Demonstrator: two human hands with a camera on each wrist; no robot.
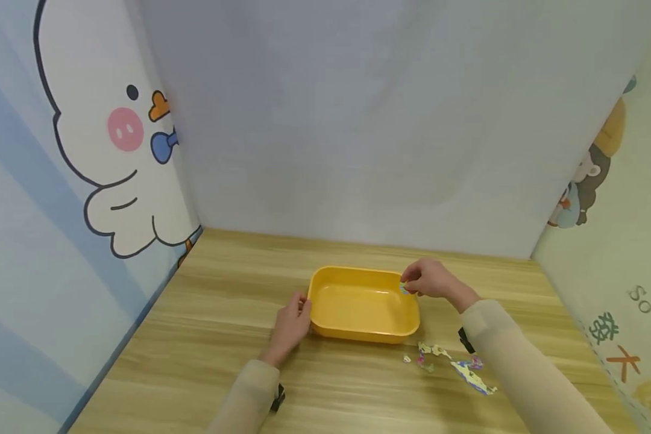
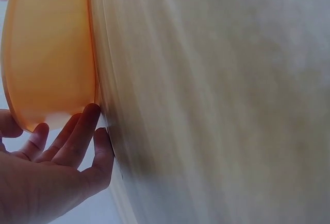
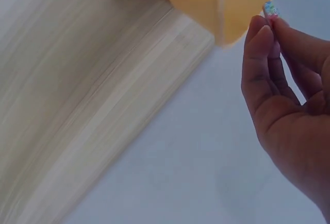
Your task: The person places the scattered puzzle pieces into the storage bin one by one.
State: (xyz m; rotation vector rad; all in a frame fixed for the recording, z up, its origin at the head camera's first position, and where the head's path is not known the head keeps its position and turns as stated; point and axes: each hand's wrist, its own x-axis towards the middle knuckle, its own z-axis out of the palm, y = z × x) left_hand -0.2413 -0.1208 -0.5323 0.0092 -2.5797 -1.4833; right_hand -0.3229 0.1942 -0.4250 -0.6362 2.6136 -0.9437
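Observation:
A yellow plastic tray [image 1: 358,333] with rounded corners stands on the wooden table. At its left end, my left hand [image 1: 293,319] holds the wall, with the thumb at the rim and the fingertips against the outside, as the left wrist view shows. My right hand [image 1: 431,278] is over the tray's far right corner. Between thumb and fingers it pinches a small, colourful printed piece [image 3: 270,11], blue-green with some pink; its exact kind I cannot tell. Both hands' palms are mostly hidden in the head view.
Several small, irregular printed pieces [image 1: 469,375] in pale yellow, blue and pink lie on the table right of the tray, near the right forearm. A tiny loose piece [image 1: 407,359] lies apart from them. A pale curtain [image 1: 358,150] hangs behind the table [image 1: 239,271]; printed cloths flank it.

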